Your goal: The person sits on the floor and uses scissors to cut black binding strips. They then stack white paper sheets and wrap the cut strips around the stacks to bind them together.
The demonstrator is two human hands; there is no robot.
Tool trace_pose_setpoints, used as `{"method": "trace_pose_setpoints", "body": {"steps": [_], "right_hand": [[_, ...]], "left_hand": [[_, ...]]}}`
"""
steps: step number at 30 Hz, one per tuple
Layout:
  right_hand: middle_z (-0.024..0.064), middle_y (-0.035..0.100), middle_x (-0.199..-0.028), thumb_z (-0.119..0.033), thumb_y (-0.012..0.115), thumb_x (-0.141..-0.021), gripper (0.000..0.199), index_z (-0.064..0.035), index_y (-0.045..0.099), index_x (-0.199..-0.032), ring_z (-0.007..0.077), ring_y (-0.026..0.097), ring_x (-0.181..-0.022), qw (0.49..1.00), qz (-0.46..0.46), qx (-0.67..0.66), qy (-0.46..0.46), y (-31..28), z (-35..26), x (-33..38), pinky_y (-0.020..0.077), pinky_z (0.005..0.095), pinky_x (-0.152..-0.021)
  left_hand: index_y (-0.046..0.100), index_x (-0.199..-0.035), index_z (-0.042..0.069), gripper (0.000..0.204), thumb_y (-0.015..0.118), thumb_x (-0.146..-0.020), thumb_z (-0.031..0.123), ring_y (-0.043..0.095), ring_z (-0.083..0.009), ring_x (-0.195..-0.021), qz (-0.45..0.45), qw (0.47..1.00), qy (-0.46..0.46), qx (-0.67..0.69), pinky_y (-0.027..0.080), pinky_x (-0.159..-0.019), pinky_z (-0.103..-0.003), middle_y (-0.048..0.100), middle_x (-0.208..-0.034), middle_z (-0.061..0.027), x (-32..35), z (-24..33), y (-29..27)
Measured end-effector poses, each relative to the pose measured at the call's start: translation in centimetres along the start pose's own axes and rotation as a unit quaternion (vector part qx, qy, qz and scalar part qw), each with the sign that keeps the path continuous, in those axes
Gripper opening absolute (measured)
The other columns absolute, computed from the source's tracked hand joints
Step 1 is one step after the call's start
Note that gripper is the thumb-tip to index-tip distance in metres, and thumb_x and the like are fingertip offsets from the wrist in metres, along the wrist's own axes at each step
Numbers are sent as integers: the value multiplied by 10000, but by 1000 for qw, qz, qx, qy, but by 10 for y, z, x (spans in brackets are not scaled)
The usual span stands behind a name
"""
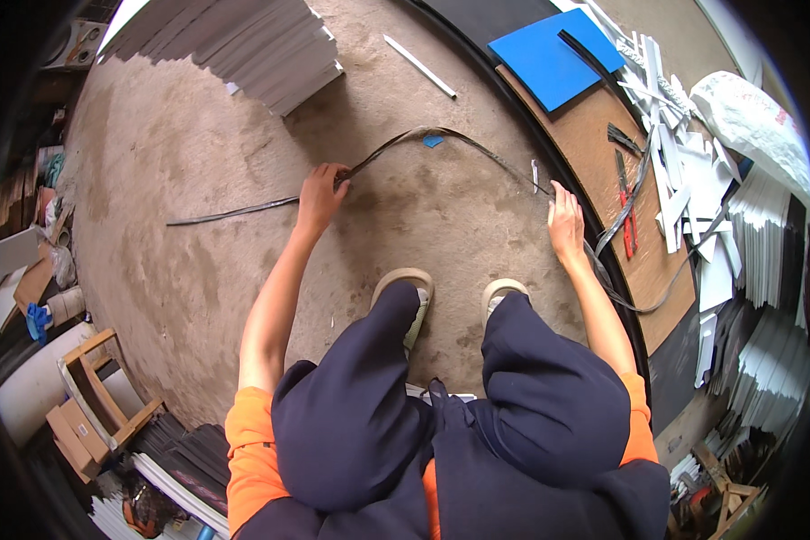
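Note:
A long, thin dark grey strip (pixel 490 153) bows upward between my two hands, above the concrete floor. My left hand (pixel 322 196) is closed around it, and a free end sticks out to the left. On the other side, my right hand (pixel 565 225) pinches the same strip, its fingertips partly hidden by the back of the hand. Past the right hand the strip loops over the edge of the brown board (pixel 594 135) and lies across it. Red-handled pliers or cutters (pixel 629 220) and a dark brush (pixel 623 139) rest on that board.
A blue sheet (pixel 553 58) and many white offcuts (pixel 684 180) lie on the right-hand work surface. A tall stack of grey-white panels (pixel 252 54) stands at the far left. One white rod (pixel 420 67) is on the floor. A wooden frame (pixel 108 387) sits at the near left.

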State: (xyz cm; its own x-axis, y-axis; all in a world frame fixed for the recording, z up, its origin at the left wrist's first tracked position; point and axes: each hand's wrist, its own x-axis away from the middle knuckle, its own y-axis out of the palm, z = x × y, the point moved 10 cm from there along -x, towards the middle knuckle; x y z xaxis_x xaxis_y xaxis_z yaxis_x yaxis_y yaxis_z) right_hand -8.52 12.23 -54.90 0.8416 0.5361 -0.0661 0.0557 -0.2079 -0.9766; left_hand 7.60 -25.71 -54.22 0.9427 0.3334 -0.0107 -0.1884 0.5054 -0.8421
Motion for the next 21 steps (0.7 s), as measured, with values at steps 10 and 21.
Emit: {"method": "trace_pose_setpoints", "body": {"steps": [10, 21], "right_hand": [[116, 370, -1272, -75, 587, -723, 634, -40, 283, -1278, 257, 353, -1188, 995, -23, 0, -100, 20, -59, 0, 257, 400, -1018], [133, 324, -1312, -71, 552, -753, 621, -31, 256, -1297, 270, 296, -1232, 999, -24, 8, -44, 5, -40, 30, 233, 414, -1034]], "left_hand": [[505, -1093, 125, 368, 599, -737, 138, 410, -249, -1008, 71, 997, 13, -40, 336, -823, -396, 460, -1047, -54, -23, 36, 37], [514, -1107, 154, 339, 570, -773, 136, 391, -212, -1029, 82, 996, 34, -22, 250, -881, -365, 471, -1055, -19, -13, 58, 20]]}}
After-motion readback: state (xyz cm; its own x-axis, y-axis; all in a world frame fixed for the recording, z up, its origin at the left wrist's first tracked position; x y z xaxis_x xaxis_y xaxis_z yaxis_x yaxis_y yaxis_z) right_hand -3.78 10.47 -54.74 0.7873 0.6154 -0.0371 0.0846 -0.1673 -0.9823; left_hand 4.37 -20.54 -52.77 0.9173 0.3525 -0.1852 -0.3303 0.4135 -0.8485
